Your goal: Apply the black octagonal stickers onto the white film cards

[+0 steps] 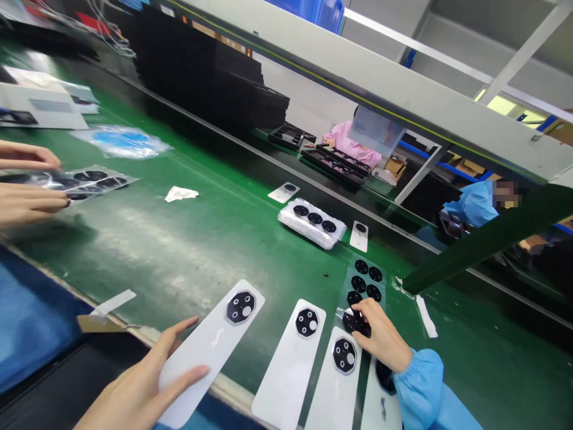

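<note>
My left hand [147, 370] holds a white phone back cover [201, 352], thumb on its face and fingers along the far edge. A black camera lens plate [240, 307] sits at the cover's upper end. My right hand [380, 334] pinches a round black lens disc [351, 322] between thumb and forefinger, over the lower end of a clear sheet [344, 292] bearing several such discs. Between my hands lie two more white covers, one in the middle [286, 370] and one nearer my right hand [335, 388]. Another cover [376, 406] is partly hidden under my right forearm.
A plastic-wrapped stack [313, 224] of disc sheets lies beyond. Small white cards flank it. Another person's hands [31, 179] handle a disc sheet at left. A green post [487, 239] slants at right. Black trays [335, 164] and co-workers are across the bench.
</note>
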`<state>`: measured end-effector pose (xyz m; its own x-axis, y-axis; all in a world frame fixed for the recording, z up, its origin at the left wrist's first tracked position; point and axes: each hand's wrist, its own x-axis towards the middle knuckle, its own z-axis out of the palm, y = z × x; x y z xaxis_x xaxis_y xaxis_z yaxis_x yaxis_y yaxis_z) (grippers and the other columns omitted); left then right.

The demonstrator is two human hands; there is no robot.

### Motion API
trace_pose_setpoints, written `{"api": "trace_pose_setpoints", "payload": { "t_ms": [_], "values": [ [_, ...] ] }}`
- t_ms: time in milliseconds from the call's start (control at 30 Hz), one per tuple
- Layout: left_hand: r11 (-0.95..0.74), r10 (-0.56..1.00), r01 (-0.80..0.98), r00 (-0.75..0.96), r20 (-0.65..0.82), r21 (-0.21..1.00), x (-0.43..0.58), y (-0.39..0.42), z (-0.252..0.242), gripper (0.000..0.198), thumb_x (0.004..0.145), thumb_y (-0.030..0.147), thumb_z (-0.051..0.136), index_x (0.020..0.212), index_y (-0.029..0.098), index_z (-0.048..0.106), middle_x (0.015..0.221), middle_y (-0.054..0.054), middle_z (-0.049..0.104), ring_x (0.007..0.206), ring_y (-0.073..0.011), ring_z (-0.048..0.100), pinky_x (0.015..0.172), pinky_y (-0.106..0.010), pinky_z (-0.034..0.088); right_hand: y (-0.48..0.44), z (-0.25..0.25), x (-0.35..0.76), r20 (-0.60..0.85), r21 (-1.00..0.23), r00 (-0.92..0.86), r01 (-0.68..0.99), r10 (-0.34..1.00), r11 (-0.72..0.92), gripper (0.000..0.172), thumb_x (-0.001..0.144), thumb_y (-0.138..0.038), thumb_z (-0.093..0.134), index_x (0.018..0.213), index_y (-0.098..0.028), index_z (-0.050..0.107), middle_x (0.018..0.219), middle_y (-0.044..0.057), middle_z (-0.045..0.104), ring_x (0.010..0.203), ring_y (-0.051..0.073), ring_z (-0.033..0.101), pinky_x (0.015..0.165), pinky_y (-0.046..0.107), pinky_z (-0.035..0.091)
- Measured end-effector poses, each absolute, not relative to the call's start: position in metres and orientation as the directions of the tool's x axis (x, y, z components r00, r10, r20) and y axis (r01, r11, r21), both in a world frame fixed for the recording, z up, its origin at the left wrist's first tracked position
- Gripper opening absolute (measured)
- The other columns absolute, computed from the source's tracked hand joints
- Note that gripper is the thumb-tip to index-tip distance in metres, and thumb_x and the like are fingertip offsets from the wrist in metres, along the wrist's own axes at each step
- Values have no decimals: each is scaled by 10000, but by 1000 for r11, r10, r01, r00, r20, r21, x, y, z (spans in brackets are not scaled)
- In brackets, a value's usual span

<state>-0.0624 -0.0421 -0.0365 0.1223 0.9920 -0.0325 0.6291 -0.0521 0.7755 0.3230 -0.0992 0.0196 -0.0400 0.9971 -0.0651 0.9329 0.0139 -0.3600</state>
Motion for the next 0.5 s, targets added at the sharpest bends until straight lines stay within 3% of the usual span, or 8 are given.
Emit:
{"api": "trace_pose_setpoints", "payload": {
  "t_ms": [100, 167, 233, 333, 500],
  "values": [
    [194, 966, 347, 98, -241, 918, -55, -41, -23, 526, 731, 599, 540, 1149, 280, 529, 1129, -30, 673, 1025, -325, 629, 784, -385, 563, -102, 20, 322, -54, -343, -56, 939, 997, 34, 399, 747, -102, 498, 1135, -173, 438, 1073, 93, 467, 970, 244, 537, 851, 422, 491],
    [349, 926, 146, 96, -364, 926, -43, -41, -7, 550, 697, 604, 574, 1141, 279, 539, 1156, -30, 664, 1044, -328, 618, 797, -393, 563, -104, 21, 320, -46, -332, -66, 942, 997, 47, 404, 759, -107, 488, 1151, -181, 429, 1106, 102, 455, 940, 247, 551, 814, 429, 504],
    [457, 864, 6, 235, -446, 889, -27, -41, 10, 607, 669, 546, 643, 1190, 273, 490, 1142, -38, 667, 968, -311, 651, 771, -402, 568, -104, 23, 318, -32, -328, -85, 942, 996, 70, 410, 758, -98, 478, 1154, -189, 424, 1124, 104, 445, 933, 246, 558, 799, 423, 511],
    [494, 796, -149, 474, -376, 857, -1, -39, 31, 631, 703, 405, 678, 1256, 273, 406, 1140, -38, 663, 962, -265, 654, 785, -373, 554, -103, 25, 316, -20, -346, -109, 933, 994, 96, 434, 744, -73, 469, 1157, -196, 411, 1137, 101, 428, 969, 232, 553, 846, 398, 501],
    [522, 709, -256, 661, -247, 813, 31, -28, 39, 593, 756, 320, 636, 1278, 231, 369, 1084, -67, 671, 885, -232, 669, 737, -338, 539, -103, 22, 316, -37, -353, -77, 934, 996, 59, 442, 756, -72, 444, 1176, -201, 392, 1145, 100, 419, 996, 220, 555, 868, 377, 498]
  ]
}}
